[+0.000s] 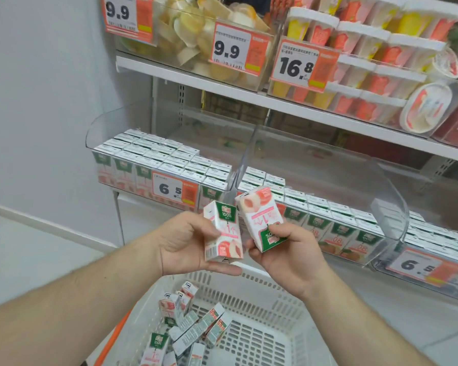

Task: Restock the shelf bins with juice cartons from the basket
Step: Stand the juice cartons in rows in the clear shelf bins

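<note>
Left hand: the left hand (188, 241) holds a small white-and-pink peach juice carton with a green top panel (223, 231), upright, its fingers curled round the carton's side and back, thumb across the front.
Right hand: the right hand (283, 253) pinches a second small peach carton, turned upside down (262, 220), by its green end, which sits low in the fingers; the peach picture points up and away.
Long axes: both cartons stand roughly vertical, the right one leaning a little left, so their upper corners come near each other.
Key relation: the clear plastic shelf bin on the left, packed with like cartons (159, 165), lies just above and ahead of both hands; the left hand looks nearer it. The right carton probably needs flipping first.
Supply: more cartons lie jumbled in the white slotted plastic basket (262, 313) below the wrists.
Hard to tell: any free slot in the bin is not visible from here; the clear divider and glare blur the back rows.
</note>
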